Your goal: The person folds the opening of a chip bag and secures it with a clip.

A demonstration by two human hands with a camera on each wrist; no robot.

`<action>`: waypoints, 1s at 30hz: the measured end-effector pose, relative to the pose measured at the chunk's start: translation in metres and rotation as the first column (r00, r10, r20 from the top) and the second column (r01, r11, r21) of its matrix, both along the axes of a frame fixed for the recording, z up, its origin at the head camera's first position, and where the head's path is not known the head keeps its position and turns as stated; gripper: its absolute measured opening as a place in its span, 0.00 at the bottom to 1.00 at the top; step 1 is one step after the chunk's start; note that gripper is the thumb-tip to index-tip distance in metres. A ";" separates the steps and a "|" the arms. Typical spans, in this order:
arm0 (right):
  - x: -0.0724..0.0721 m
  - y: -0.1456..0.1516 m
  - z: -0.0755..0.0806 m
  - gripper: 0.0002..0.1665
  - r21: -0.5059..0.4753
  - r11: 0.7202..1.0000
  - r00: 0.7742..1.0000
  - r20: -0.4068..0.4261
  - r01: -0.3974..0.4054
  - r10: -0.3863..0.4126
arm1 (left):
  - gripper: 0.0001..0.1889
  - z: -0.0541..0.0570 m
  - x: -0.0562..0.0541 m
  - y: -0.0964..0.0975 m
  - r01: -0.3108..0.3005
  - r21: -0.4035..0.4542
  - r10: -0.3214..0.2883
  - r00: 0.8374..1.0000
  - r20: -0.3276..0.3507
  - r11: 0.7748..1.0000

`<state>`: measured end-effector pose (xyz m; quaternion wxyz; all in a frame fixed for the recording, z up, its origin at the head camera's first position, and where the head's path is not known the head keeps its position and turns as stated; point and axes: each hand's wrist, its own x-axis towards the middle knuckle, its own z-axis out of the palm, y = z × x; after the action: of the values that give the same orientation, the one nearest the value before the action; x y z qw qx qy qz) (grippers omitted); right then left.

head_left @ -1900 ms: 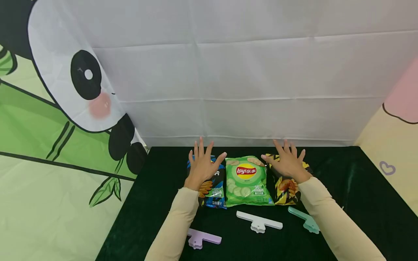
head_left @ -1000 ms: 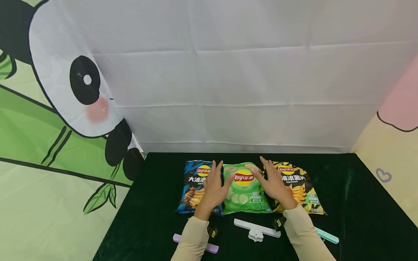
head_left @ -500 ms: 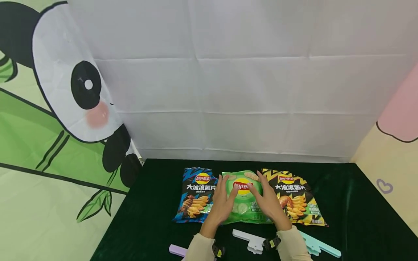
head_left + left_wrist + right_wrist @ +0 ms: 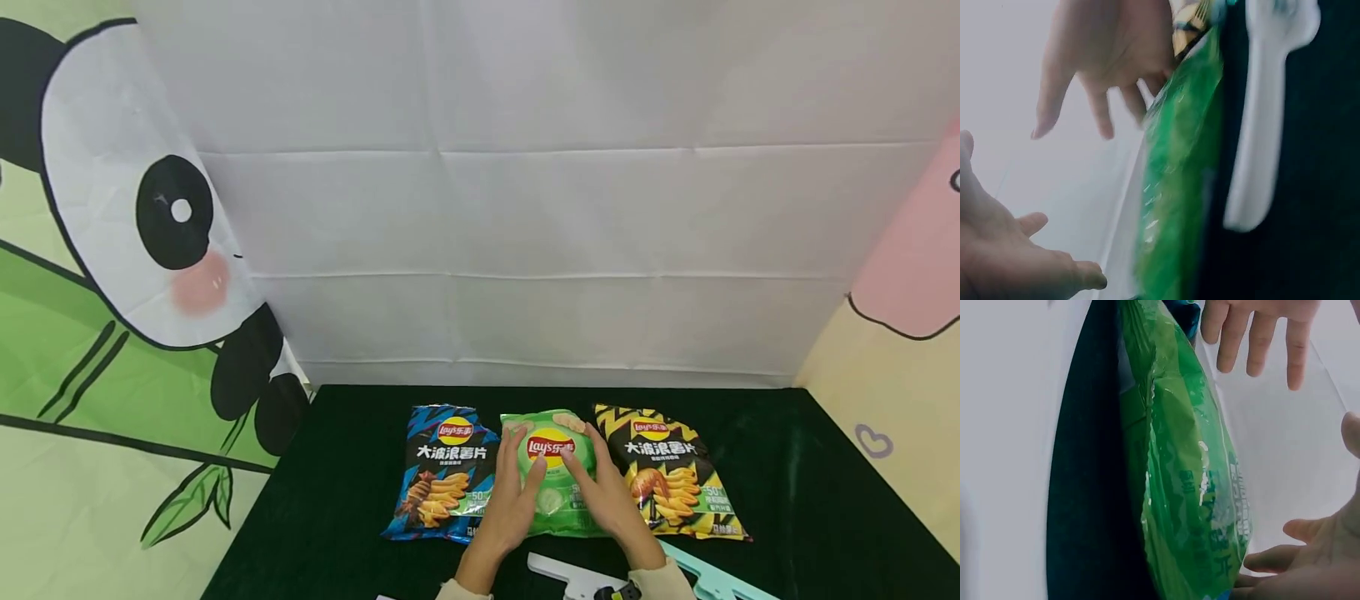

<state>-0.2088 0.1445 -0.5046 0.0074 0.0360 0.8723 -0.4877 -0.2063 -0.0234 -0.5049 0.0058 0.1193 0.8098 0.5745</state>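
A green Lay's chip bag (image 4: pixel 551 479) lies face up between my two hands. My left hand (image 4: pixel 512 507) is over its left side, fingers stretched toward the far end. On its right side my right hand (image 4: pixel 615 504) mirrors it, thumb spread toward the middle. In the left wrist view, the bag's near end (image 4: pixel 1175 181) shows edge-on with the right hand (image 4: pixel 1113 44) above it, fingers extended. The right wrist view shows the right hand (image 4: pixel 1316 556) with fingers close to the bag (image 4: pixel 1191 481). How firmly either hand touches it, I cannot tell.
A blue chip bag (image 4: pixel 442 471) lies left of the green one, a yellow-and-black bag (image 4: pixel 678 475) right. Nearer me are a white bag clip (image 4: pixel 558 570) and a mint clip (image 4: pixel 712 573), partly hidden. Dark green cloth (image 4: pixel 345 467) covers the table; a white backdrop (image 4: pixel 525 250) stands behind.
Both hands have moved inward from above the blue and yellow-and-black bags to the green bag. The head view has tilted up, so the bags and clips sit lower in it.
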 end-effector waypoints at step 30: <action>0.001 0.015 -0.004 0.49 -0.133 0.991 0.994 0.106 -0.018 0.032 | 0.35 -0.015 0.000 0.001 -0.040 -0.012 0.042 0.992 0.122 0.999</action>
<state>-0.2074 0.1591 -0.5090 0.0631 0.0508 0.8368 -0.5415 -0.2058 -0.0225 -0.5198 0.0440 0.0673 0.8128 0.5770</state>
